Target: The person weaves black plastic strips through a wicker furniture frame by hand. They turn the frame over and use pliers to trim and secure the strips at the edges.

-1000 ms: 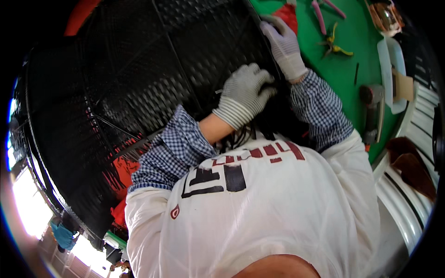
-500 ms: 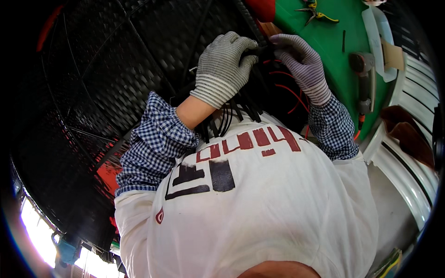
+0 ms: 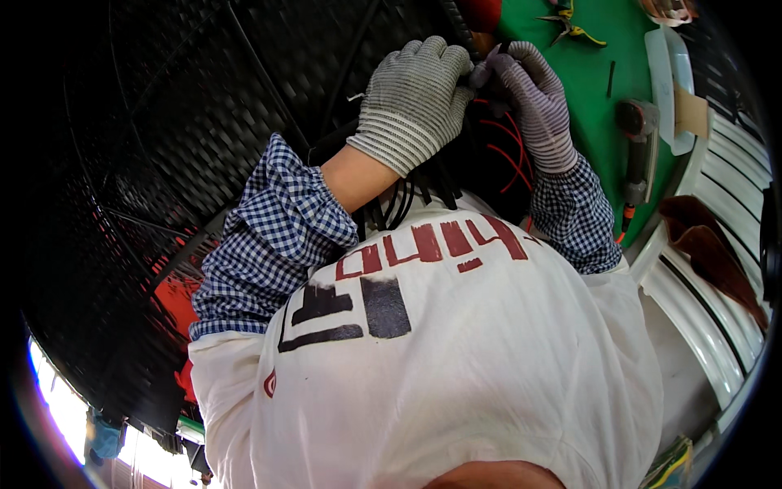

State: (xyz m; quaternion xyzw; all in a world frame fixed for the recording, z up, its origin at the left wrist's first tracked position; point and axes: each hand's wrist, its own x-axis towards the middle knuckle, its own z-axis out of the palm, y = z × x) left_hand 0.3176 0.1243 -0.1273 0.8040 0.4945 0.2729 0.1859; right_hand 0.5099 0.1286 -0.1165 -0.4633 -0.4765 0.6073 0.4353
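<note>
My left hand (image 3: 419, 90), in a grey-and-white striped glove, is closed at the edge of a large black woven wicker piece (image 3: 187, 122). Its thumb and fingers bend toward a thin black strip, mostly hidden by the gloves. My right hand (image 3: 538, 102), gloved alike, pinches at the same spot, its fingertips almost touching the left thumb. A dark bit of the strip shows at its fingertips. Below the hands, several loose black strips (image 3: 399, 200) hang against my white shirt, and a red cord (image 3: 517, 155) curls under the right wrist.
On the green surface (image 3: 586, 73) at the right lie yellow-handled pliers (image 3: 578, 31), a thin dark rod (image 3: 611, 79) and a power tool (image 3: 639, 147) with an orange-ended cord. A clear plastic tray (image 3: 669, 90) stands beyond, near white slatted seating (image 3: 700, 301) with a brown cloth (image 3: 705, 244).
My right hand has come closer to the left, and its fingertips now meet near the left thumb. Both hands sit slightly farther away, and the view has shifted a little.
</note>
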